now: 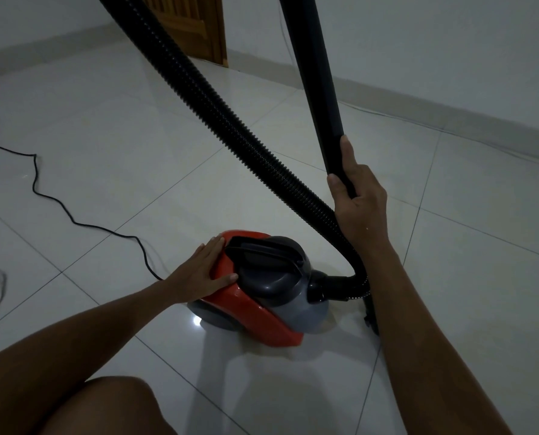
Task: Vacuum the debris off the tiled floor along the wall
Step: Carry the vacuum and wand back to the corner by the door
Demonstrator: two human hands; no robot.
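A red and grey canister vacuum cleaner [271,296] sits on the white tiled floor [136,146] in front of me. My left hand [203,271] lies flat on its red top, fingers spread, beside the dark carry handle [261,249]. My right hand [354,196] is closed around the black rigid wand [318,89], which rises out of the top of the frame. A black ribbed hose [218,114] loops from the vacuum's front up and away. No debris shows on the tiles.
A black power cord [51,199] snakes across the floor at the left toward the vacuum. The wall with its grey skirting [450,117] runs along the right; a wooden door [196,26] stands at the far corner. My bare knee [105,406] is at the bottom.
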